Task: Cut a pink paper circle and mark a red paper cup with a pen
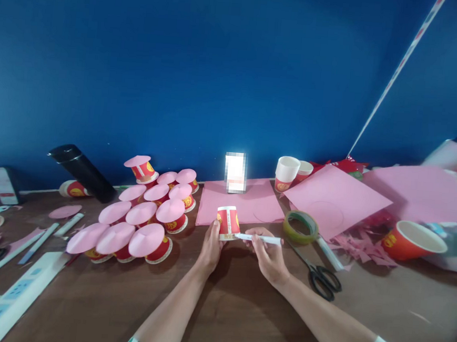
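Note:
My left hand (211, 247) is closed around the left side of a red and white paper cup (228, 222), held above the brown table. In my right hand (268, 256) is a white marker (265, 239), its tip pointing left at the cup's lower right edge. I cannot tell whether the tip touches the cup. To the left stand several upturned red paper cups (164, 250), each topped with a pink paper disc (146, 240). Behind my hands lies a pink paper sheet (242, 201).
Right of my hands are a tape roll (300, 228), black-handled scissors (324, 283), more pink paper (337, 200) and an orange-red cup (413, 241). Stacked white cups (287, 173) stand at the back. On the left are a power strip (16, 296) and a leaning black bottle (84, 173).

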Demonstrator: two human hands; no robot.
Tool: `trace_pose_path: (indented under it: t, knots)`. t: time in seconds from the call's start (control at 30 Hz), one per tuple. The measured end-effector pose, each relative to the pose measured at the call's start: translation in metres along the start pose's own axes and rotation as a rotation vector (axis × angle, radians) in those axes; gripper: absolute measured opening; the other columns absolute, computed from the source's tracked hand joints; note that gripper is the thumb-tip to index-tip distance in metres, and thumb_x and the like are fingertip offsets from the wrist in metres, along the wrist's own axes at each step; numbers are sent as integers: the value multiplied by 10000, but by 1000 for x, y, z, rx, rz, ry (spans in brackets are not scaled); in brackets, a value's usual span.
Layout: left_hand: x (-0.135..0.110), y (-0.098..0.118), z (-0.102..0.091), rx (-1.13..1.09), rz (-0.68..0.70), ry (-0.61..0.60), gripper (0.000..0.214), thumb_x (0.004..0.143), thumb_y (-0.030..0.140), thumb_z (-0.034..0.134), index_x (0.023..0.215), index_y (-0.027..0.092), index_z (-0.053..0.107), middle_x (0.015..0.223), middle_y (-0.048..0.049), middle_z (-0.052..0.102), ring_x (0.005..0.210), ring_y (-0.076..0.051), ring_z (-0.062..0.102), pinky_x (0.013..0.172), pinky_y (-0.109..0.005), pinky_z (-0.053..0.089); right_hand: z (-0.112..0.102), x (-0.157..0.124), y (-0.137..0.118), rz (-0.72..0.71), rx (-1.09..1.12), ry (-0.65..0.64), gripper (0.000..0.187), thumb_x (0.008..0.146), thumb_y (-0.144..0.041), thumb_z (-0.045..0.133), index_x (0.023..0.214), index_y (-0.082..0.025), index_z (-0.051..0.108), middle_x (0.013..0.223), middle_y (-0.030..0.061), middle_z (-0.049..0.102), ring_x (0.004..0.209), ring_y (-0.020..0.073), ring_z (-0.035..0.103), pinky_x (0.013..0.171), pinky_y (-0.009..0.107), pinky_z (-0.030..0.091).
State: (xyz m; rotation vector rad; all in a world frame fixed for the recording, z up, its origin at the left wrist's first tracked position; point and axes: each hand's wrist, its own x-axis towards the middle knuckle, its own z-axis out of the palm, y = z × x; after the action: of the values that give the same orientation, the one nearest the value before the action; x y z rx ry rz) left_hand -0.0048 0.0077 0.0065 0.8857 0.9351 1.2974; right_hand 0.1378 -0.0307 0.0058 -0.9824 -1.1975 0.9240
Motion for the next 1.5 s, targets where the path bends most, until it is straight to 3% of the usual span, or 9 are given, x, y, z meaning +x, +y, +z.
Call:
trace_pose_path:
  t: [0.47, 0.73, 1.13, 1.5]
  knots:
    - [2, -2, -3, -50, -15, -6, 345, 774, 516, 495, 828, 176, 523, 770, -25, 570, 640, -119, 520, 616, -242, 436, 0, 0, -2, -13, -13, -18, 201, 867, -334, 505, 904, -168, 610, 697, 42, 636, 627, 141, 575, 548, 243, 462]
    - [0, 3, 1, 27, -38, 18, 436, 748, 595, 464, 840, 174, 532, 780, -38, 591, 651, -139, 544, 605, -255, 439, -2, -1, 0, 17, -5, 19, 225, 863, -365, 507, 919, -169, 601, 703, 41, 642, 632, 153, 593, 544, 250, 469]
    - [2, -1, -2, -52, -53, 15, 382, 782, 542, 466, 868, 177, 540, 776, -21, 591, 648, -129, 541, 618, -252, 435, -1, 0, -3, 1, -5, 0, 208, 868, -351, 498, 897, -175, 606, 716, 40, 642, 646, 152, 592, 563, 249, 468]
    - [2, 1, -1, -35, -55, 3, 462, 785, 584, 429, 949, 167, 540, 915, -96, 611, 735, -173, 569, 634, -279, 460, -1, 1, -4, -5, -16, -11, 185, 873, -332, 494, 884, -178, 596, 721, 37, 643, 635, 142, 583, 550, 235, 454]
